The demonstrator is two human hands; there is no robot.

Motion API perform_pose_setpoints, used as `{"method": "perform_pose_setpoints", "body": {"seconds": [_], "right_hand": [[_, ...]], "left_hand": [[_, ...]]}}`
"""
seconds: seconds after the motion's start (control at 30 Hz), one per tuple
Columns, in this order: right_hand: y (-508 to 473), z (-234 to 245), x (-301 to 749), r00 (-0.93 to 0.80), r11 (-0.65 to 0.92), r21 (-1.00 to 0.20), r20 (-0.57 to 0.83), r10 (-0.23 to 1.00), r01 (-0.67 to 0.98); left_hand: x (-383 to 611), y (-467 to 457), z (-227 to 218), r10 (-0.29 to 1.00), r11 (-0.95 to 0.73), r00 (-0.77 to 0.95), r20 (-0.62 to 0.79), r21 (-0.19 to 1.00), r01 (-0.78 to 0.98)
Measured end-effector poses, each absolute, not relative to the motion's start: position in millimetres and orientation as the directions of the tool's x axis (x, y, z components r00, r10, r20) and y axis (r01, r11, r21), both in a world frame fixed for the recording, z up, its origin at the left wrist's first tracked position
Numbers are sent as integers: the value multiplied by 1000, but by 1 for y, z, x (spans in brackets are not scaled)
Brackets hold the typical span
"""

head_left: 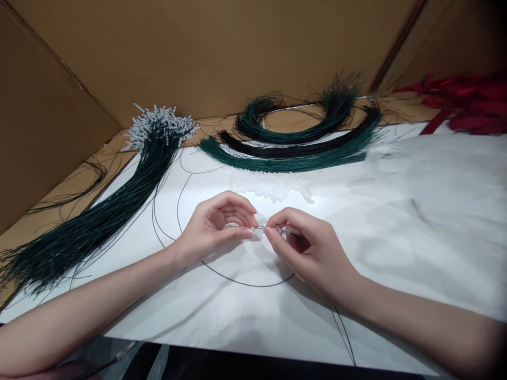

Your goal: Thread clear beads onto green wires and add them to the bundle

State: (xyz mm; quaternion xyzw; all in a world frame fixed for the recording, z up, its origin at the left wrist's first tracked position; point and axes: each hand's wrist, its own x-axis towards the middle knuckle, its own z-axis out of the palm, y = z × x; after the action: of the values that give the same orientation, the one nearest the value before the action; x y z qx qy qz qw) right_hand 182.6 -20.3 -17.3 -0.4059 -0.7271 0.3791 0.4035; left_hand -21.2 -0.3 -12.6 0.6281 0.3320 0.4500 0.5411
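Observation:
Close together over the white sheet, my two hands meet at a thin dark wire (253, 285). Between thumb and forefinger, my left hand (217, 224) pinches a tiny white bead (252, 228) at the wire's tip. My right hand (304, 240) pinches the wire just behind that tip, and a few whitish beads on it show within its fingers. From there the wire loops down across the sheet. Just beyond my hands lies a loose pile of small white beads (273, 184).
To the left lies a thick bundle of green wires (138, 190) with white beaded ends (160, 126). Curved bundles of dark green wire (293, 162) rest behind the bead pile. Red ribbons (475, 103) sit far right, near crumpled translucent white material (439, 211). Cardboard walls (222, 47) enclose the back.

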Motion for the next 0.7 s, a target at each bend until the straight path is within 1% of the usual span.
{"method": "perform_pose_setpoints", "body": {"seconds": [0.13, 0.27, 0.7], "right_hand": [[-21, -17, 182, -359, 421, -864, 314, 879, 275], [-22, -16, 182, -361, 429, -859, 320, 876, 279], [-21, -16, 181, -403, 447, -855, 324, 856, 263]], "left_hand": [[-19, -3, -14, 903, -178, 381, 199, 980, -88], [-18, -4, -16, 901, -188, 379, 211, 977, -97], [-18, -6, -19, 850, -341, 416, 324, 939, -36]]}}
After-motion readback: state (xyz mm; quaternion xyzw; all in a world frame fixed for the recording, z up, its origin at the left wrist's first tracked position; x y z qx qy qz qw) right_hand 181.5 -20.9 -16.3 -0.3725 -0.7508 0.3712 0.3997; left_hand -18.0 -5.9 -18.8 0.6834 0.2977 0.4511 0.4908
